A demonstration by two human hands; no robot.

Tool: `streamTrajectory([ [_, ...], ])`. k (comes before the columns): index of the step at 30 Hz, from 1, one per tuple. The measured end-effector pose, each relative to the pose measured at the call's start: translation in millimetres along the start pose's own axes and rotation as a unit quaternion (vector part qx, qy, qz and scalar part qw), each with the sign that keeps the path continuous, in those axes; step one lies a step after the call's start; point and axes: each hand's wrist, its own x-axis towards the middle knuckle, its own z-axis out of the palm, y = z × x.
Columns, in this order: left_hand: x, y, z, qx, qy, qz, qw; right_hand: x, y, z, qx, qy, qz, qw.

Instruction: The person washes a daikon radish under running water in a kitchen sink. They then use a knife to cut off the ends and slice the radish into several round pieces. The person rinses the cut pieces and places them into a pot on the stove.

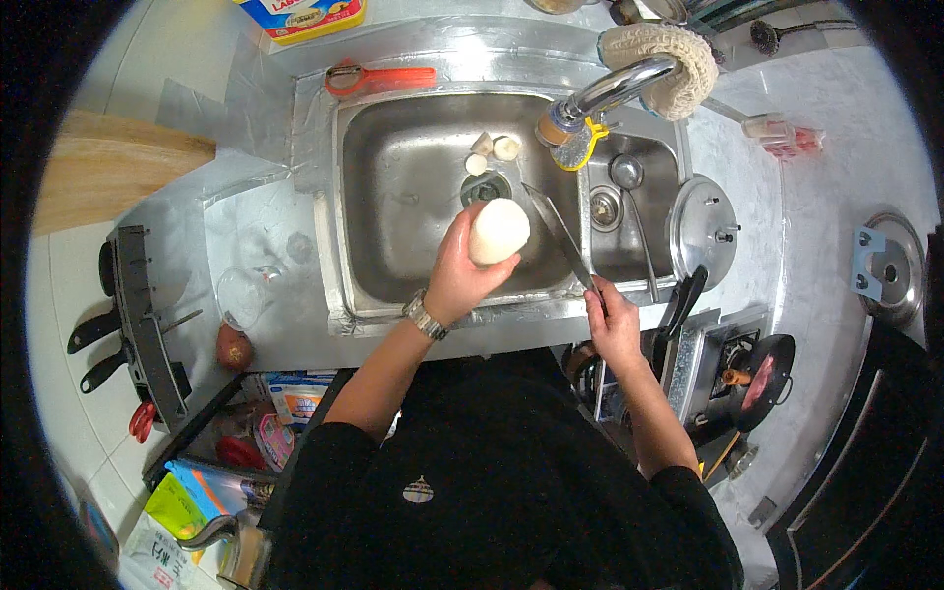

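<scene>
Over the large steel sink basin (398, 243), my left hand (470, 258) grips a thick white root vegetable (501, 230), its pale round end facing up. My right hand (613, 317) holds a kitchen knife (560, 232) by its handle, the blade slanting up and left over the basin, apart from the vegetable. Several cut pale pieces (506, 148) lie on the basin floor near the drain (483, 189). A red-orange peeler (380, 78) rests on the ledge behind the sink.
The faucet (619, 88) arches over the sink divider. A ladle (630, 184) stands in the small basin, beside a metal pot lid (708, 232). On the left are a knife rack (147, 317), a clear glass bowl (242, 296) and a reddish-brown root (234, 346); a pan (765, 383) is at right.
</scene>
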Motion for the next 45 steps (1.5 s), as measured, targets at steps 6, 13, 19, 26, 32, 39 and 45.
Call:
streamTrajectory([
  [6, -0.5, 122.9, -31.2, -0.022, -0.025, 0.245, 0.969, -4.7, 25.6, 11.8, 0.020, -0.001, 0.022, 1.000],
  [13, -2.3, 202.0, -33.5, -0.011, 0.023, 0.326, 0.945, -3.8, 26.7, 20.2, 0.031, -0.018, 0.012, 0.999],
  [19, -4.7, 213.5, -33.4, 0.020, 0.020, 0.311, 0.950, -3.2, 21.9, 22.7, 0.030, -0.004, -0.009, 0.999],
  [26, -7.8, 209.3, -24.3, -0.012, 0.025, 0.319, 0.947, -6.2, 23.0, 19.5, 0.041, -0.017, 0.013, 0.999],
  [32, 11.7, 155.7, -36.3, 0.009, -0.078, 0.284, 0.956, -6.9, 27.7, 20.5, 0.034, -0.021, -0.002, 0.999],
  [39, 3.7, 68.8, -4.6, -0.144, 0.005, -0.059, 0.988, -10.1, 32.0, 19.0, 0.038, -0.041, 0.045, 0.997],
  [45, 5.0, 50.7, -2.7, -0.258, 0.006, -0.106, 0.960, -12.0, 32.0, 14.3, 0.038, -0.037, 0.032, 0.998],
])
